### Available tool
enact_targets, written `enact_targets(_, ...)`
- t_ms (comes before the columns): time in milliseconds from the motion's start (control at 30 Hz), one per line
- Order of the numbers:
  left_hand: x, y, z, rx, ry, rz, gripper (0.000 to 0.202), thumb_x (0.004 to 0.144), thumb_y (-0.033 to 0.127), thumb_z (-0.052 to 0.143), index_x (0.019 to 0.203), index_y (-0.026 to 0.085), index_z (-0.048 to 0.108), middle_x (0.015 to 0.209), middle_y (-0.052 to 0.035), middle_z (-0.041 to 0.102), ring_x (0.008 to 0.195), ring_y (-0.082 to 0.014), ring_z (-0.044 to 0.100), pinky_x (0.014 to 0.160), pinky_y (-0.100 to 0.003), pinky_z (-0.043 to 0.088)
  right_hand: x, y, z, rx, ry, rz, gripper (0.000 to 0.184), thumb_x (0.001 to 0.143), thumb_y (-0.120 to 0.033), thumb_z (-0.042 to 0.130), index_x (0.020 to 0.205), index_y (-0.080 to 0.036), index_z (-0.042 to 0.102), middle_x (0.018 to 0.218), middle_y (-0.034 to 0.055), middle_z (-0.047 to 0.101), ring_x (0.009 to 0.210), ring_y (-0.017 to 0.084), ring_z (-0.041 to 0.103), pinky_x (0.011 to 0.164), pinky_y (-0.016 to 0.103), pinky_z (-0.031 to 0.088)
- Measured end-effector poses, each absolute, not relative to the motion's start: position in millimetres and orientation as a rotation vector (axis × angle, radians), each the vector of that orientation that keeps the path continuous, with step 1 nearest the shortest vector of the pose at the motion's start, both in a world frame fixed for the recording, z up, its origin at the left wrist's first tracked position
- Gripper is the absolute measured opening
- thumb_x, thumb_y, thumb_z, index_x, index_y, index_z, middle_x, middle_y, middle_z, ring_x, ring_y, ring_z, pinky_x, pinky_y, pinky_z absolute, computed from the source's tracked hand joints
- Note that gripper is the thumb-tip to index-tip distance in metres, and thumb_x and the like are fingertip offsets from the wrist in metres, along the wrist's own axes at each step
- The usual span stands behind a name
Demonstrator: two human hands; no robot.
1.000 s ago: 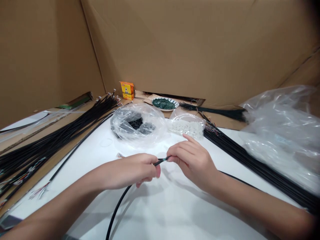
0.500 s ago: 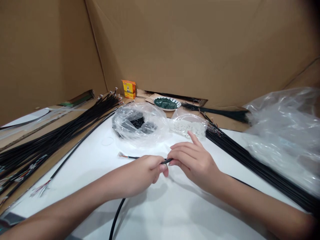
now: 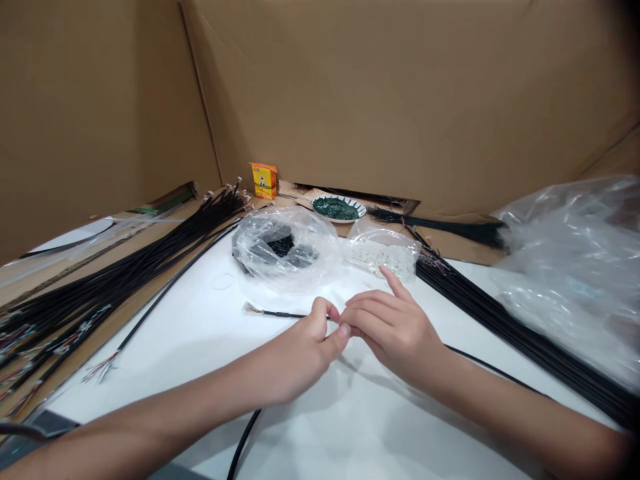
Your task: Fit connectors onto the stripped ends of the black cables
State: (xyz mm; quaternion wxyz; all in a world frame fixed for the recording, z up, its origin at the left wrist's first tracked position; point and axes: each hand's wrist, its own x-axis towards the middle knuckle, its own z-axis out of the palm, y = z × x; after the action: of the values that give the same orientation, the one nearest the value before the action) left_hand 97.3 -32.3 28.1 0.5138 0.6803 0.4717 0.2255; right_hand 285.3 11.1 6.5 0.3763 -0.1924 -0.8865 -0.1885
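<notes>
A thin black cable (image 3: 283,313) with a stripped end of fine coloured wires lies across the white table top (image 3: 175,373) and runs into my hands. My left hand (image 3: 305,353) pinches it between thumb and forefinger. My right hand (image 3: 395,333) meets the left at the fingertips, its forefinger raised, and seems to hold the same cable. The exact pinch point is hidden behind the fingers. A thicker black cable (image 3: 245,443) runs off the table's near edge below my left wrist.
A black cable bundle (image 3: 130,280) lies on cardboard at left, another (image 3: 510,327) at right. Ahead are a plastic bag of black parts (image 3: 285,250), a bag of small white parts (image 3: 380,257), a plate of green bits (image 3: 336,209) and an orange box (image 3: 264,180). Plastic sheeting (image 3: 565,267) lies at right.
My left hand has slid right along the cable, from a wrapped grip to a thumb-and-forefinger pinch, showing more of the cable. The view has drifted slightly.
</notes>
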Motion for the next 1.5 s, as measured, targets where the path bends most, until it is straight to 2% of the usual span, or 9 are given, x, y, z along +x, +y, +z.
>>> enact_targets(233, 102.4, -27.0, 22.8, 1.456, 1.103, 0.646, 0.049, 0.082, 0.07, 0.033, 0.1, 0.024, 0.035, 0.068, 0.0059, 0.041, 0.045, -0.0044, 0.027, 0.041, -0.017, 0.022, 285.9, 9.7, 4.4, -0.48, -2.304, -0.522, 0.017, 0.088, -0.011, 0.053, 0.072, -0.015, 0.055, 0.076, 0.0014, 0.066, 0.081, 0.014, 0.063, 0.109, 0.053, 0.024)
enact_targets(333, 102.1, -24.3, 19.9, 1.514, 1.092, 0.78, 0.047, 0.082, 0.067, 0.039, 0.096, 0.022, 0.042, 0.062, 0.0063, 0.039, 0.047, -0.0051, 0.029, 0.043, -0.017, 0.023, 286.2, 9.0, 12.4, -0.538, -2.33, -0.525, 0.01, 0.09, -0.022, 0.054, 0.093, -0.014, 0.058, 0.09, 0.0061, 0.068, 0.089, 0.017, 0.064, 0.109, 0.052, 0.026)
enact_targets(433, 98.3, -20.0, 21.9, 1.695, 1.056, 0.843, 0.042, 0.088, 0.058, 0.037, 0.085, 0.018, 0.05, 0.057, 0.0054, 0.034, 0.051, -0.0059, 0.03, 0.047, -0.018, 0.024, 296.2, 11.9, 33.6, -0.667, -2.257, -0.481, 0.051, 0.088, -0.037, 0.057, 0.128, -0.009, 0.043, 0.106, 0.0124, 0.066, 0.094, 0.019, 0.064, 0.1, 0.042, 0.041)
enact_targets(500, 94.0, -15.4, 24.9, 1.798, 1.085, 0.892, 0.04, 0.091, 0.051, 0.036, 0.078, 0.016, 0.052, 0.058, 0.0044, 0.035, 0.053, -0.0063, 0.032, 0.049, -0.018, 0.024, 309.1, 18.5, 51.7, -0.834, -2.157, -0.403, 0.056, 0.089, -0.041, 0.054, 0.134, -0.011, 0.04, 0.112, 0.0126, 0.064, 0.096, 0.02, 0.064, 0.086, 0.034, 0.048)
enact_targets(633, 86.3, -7.3, 30.8, 1.793, 1.317, 1.016, 0.033, 0.091, 0.04, 0.037, 0.077, 0.016, 0.055, 0.066, 0.0029, 0.044, 0.052, -0.0061, 0.035, 0.05, -0.02, 0.026, 339.6, 43.8, 72.9, -1.351, -2.084, -0.339, 0.031, 0.092, -0.043, 0.043, 0.106, -0.023, 0.063, 0.103, 0.0046, 0.067, 0.088, 0.023, 0.063, 0.071, 0.035, 0.047)
enact_targets(867, 87.0, -9.8, 36.1, 1.668, 1.25, 1.123, 0.024, 0.089, 0.038, 0.04, 0.093, 0.018, 0.054, 0.06, 0.0041, 0.037, 0.053, -0.0084, 0.03, 0.05, -0.021, 0.023, 348.9, 68.0, 16.1, -1.437, -2.384, -0.215, 0.025, 0.082, -0.041, 0.059, 0.079, -0.019, 0.069, 0.084, 0.0083, 0.067, 0.087, 0.026, 0.056, 0.075, 0.037, 0.042)
enact_targets(1033, 90.9, -13.7, 35.6, 1.72, 1.261, 1.168, 0.032, 0.089, 0.05, 0.04, 0.091, 0.019, 0.05, 0.057, 0.0045, 0.04, 0.054, -0.009, 0.034, 0.051, -0.021, 0.025, 338.9, 62.0, -12.6, -1.392, -2.338, -0.252, 0.02, 0.082, -0.035, 0.06, 0.076, -0.016, 0.065, 0.079, 0.0089, 0.064, 0.082, 0.024, 0.051, 0.072, 0.035, 0.039)
enact_targets(1333, 97.1, -16.7, 27.9, 1.728, 1.124, 1.2, 0.031, 0.091, 0.045, 0.041, 0.081, 0.017, 0.048, 0.065, 0.002, 0.056, 0.055, -0.0071, 0.038, 0.053, -0.019, 0.029, 325.4, 47.4, 3.6, -1.196, -2.277, 0.011, 0.015, 0.09, -0.022, 0.049, 0.082, -0.016, 0.06, 0.084, 0.0072, 0.064, 0.082, 0.019, 0.056, 0.073, 0.033, 0.045)
enact_targets(1500, 103.8, -17.7, 18.1, 1.638, 1.055, 1.083, 0.033, 0.09, 0.047, 0.042, 0.084, 0.016, 0.051, 0.056, 0.004, 0.046, 0.05, -0.006, 0.035, 0.048, -0.018, 0.026, 305.1, 23.1, 18.9, -0.887, -2.033, 0.768, 0.017, 0.093, -0.032, 0.048, 0.09, -0.016, 0.053, 0.08, 0.0029, 0.063, 0.072, 0.013, 0.063, 0.07, 0.028, 0.052)
